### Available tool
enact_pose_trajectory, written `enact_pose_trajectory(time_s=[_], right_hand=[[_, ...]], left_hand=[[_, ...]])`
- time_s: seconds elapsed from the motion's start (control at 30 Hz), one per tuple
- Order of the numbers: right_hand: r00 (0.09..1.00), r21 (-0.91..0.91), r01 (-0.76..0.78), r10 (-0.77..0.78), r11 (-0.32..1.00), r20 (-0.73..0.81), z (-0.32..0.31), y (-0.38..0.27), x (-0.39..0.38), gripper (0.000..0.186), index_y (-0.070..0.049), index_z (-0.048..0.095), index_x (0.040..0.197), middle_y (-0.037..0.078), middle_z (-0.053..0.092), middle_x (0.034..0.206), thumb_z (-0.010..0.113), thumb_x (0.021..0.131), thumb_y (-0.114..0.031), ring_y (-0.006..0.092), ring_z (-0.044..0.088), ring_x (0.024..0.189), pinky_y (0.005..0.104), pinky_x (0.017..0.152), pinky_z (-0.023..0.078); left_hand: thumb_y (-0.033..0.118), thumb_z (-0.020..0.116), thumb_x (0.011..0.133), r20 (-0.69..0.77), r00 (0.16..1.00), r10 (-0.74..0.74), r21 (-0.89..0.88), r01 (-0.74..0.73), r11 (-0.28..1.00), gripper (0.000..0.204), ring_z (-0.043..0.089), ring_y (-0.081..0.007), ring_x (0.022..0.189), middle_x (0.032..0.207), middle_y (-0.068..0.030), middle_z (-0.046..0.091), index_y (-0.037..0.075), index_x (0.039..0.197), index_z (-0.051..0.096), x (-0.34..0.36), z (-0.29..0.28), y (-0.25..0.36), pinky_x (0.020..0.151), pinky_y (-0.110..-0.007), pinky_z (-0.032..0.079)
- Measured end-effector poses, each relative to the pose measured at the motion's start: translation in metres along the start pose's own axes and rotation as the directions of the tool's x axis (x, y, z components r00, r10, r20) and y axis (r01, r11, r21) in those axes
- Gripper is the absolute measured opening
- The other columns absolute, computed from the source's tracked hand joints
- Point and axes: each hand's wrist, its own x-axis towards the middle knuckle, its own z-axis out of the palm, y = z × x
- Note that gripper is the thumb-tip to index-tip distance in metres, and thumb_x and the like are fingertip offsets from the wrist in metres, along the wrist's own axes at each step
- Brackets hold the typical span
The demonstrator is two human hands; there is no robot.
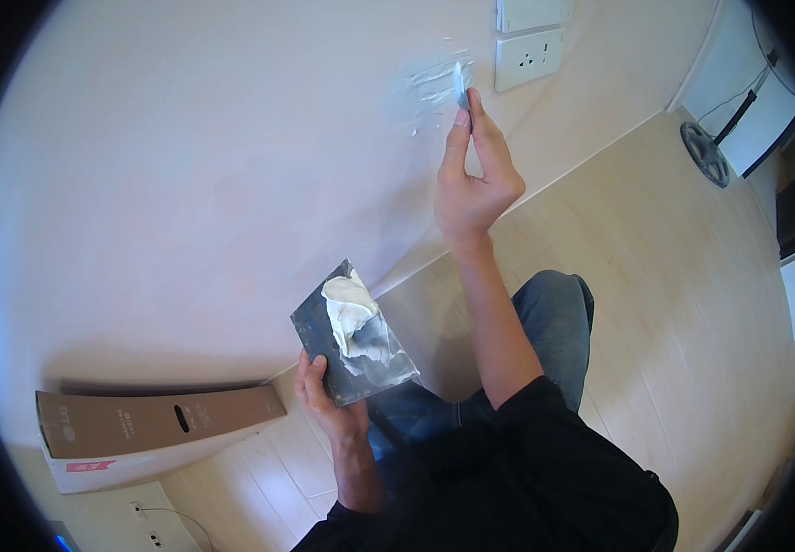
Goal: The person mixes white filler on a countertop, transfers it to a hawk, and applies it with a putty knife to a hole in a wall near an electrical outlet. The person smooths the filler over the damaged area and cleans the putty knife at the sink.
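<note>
My right hand is raised to the wall, pinching a small putty knife between thumb and fingers. White paste covers the knife's end, which meets a streaky patch of wet filler on the pale wall. Lower down, my left hand grips a dark flat plate by its near edge, thumb on top. A thick mound of white filler lies on that plate, smeared thinner toward the right corner. The plate is tilted and held away from the wall patch.
A white wall socket sits just right of the patch, with another white plate above it. A brown cardboard box leans against the wall at lower left. Wood-look floor spreads to the right, where a round stand base rests.
</note>
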Motion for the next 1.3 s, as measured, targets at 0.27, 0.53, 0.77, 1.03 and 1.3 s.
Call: enact_pose_trajectory(time_s=[0.27, 0.53, 0.77, 1.03, 1.3], right_hand=[[0.976, -0.231, 0.208, -0.187, 0.950, 0.108, 0.038, 0.011, -0.028, 0.046, 0.001, 0.063, 0.127, 0.023, 0.055, 0.139, 0.070, 0.082, -0.005, 0.0444, 0.046, 0.134, 0.0588, 0.113, 0.030], [0.985, -0.206, 0.148, -0.124, 0.967, 0.123, 0.001, 0.012, -0.060, 0.045, -0.005, 0.067, 0.125, 0.022, 0.050, 0.144, 0.073, 0.081, -0.002, 0.0423, 0.045, 0.136, 0.0582, 0.112, 0.030], [0.979, -0.082, 0.198, -0.201, 0.977, -0.024, -0.013, 0.023, 0.015, 0.033, -0.003, 0.074, 0.111, 0.012, 0.071, 0.107, 0.071, 0.080, 0.007, 0.0258, 0.066, 0.096, 0.0329, 0.084, 0.051], [0.817, -0.053, 0.548, -0.521, 0.834, 0.247, -0.003, 0.044, 0.024, 0.030, -0.003, 0.075, 0.105, 0.011, 0.072, 0.107, 0.069, 0.078, 0.009, 0.0255, 0.069, 0.101, 0.0366, 0.089, 0.052], [0.854, 0.074, 0.458, -0.461, 0.886, 0.240, -0.034, 0.039, 0.017, 0.031, 0.000, 0.074, 0.106, 0.015, 0.074, 0.104, 0.065, 0.080, 0.014, 0.0244, 0.072, 0.099, 0.0327, 0.087, 0.056]], left_hand=[[0.020, 0.051, 0.091, -0.069, 0.997, 0.022, -0.013, -0.023, 1.000, 0.040, 0.063, -0.0199, 0.106, 0.114, -0.0109, 0.064, -0.002, 0.124, 0.056, -0.005, 0.003, -0.009, 0.092, -0.033, 0.051], [0.024, 0.050, 0.091, -0.027, 0.998, 0.064, -0.041, -0.065, 0.997, 0.042, 0.064, -0.0211, 0.106, 0.114, -0.0111, 0.064, -0.001, 0.125, 0.056, -0.007, 0.002, -0.021, 0.092, -0.034, 0.052], [0.025, 0.054, 0.093, 0.006, 1.000, 0.031, -0.038, -0.030, 0.999, 0.042, 0.063, -0.0198, 0.108, 0.117, -0.0098, 0.065, 0.002, 0.127, 0.055, -0.005, -0.005, -0.017, 0.096, -0.034, 0.050], [0.023, 0.053, 0.091, -0.021, 0.998, 0.053, -0.008, -0.054, 0.999, 0.043, 0.063, -0.0199, 0.105, 0.114, -0.0106, 0.064, -0.003, 0.125, 0.056, -0.002, -0.005, -0.016, 0.092, -0.033, 0.051], [0.023, 0.052, 0.091, 0.000, 0.998, 0.067, -0.004, -0.067, 0.998, 0.045, 0.063, -0.0199, 0.106, 0.114, -0.0113, 0.064, -0.004, 0.126, 0.056, -0.001, -0.002, -0.015, 0.092, -0.033, 0.050]])
